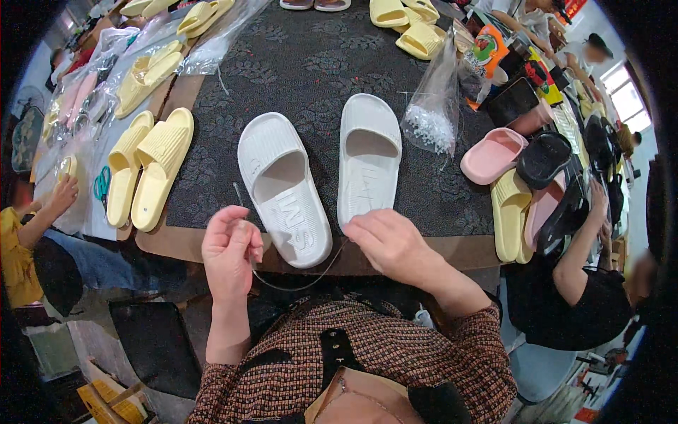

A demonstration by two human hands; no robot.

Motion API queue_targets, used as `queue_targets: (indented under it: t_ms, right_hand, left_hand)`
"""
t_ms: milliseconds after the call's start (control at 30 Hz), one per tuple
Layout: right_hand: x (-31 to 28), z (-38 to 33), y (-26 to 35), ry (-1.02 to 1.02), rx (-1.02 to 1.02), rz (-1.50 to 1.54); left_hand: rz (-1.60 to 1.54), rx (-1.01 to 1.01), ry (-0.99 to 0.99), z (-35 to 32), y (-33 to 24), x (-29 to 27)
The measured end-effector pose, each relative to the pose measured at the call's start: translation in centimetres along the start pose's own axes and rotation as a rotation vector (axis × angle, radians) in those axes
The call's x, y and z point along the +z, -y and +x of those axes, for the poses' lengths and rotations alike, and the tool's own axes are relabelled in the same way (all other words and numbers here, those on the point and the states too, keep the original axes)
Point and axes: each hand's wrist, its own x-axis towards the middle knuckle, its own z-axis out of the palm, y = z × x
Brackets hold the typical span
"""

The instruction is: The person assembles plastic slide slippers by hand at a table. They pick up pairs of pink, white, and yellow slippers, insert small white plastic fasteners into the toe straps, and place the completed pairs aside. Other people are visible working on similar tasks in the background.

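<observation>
A brown surface [169, 243] is partly covered by a dark patterned mat [275, 60], on which the white pair [281, 169] is set. Well to the right of the white pair, a person in black [590, 300] is seen with 1 arm raised; well to its left, a person in yellow [25, 263] is partly seen.

The 2 slippers of the white pair are laid slightly apart, toes pointing away, the left slipper slanted. To their left, a yellow pair [162, 180] is laid; more yellow slippers [422, 39] are placed beyond. To their right, a pink clog [493, 155] and a black clog [544, 160] are grouped.

A clear bag [432, 120] of white bits is rested just right of the white pair. Near its left heel, the left hand [229, 247] is held with its fingers curled and pinched closed on a thin cord [289, 289]. By its right heel, the right hand [388, 242] is held with its fingers drawn together on the cord; whether the heel is touched cannot be told. The cord is looped below the left heel. Teal scissors [102, 184] are placed farther left, past the yellow pair.
</observation>
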Motion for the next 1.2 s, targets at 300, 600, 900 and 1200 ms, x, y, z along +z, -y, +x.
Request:
queue_targets:
  t_ms: [300,600,900,1200]
  right_hand:
    - [1.4,2.8,-6.9,0.188,0.087,-0.198]
    - [1.3,3.9,-8.0,0.142,0.129,-0.373]
    - [-0.7,3.2,-9.9,-0.295,0.283,-0.078]
    - [-1.1,3.1,-10.1,-0.128,0.214,-0.241]
  left_hand:
    - [0.510,0.074,0.234,2.5,1.7,1.6]
    - [1.302,0.371,0.425,5.2,1.5,4.7]
    - [1.388,0.456,0.409,7.7,3.2,5.7]
    - [1.416,0.452,0.365,8.4,3.6,5.6]
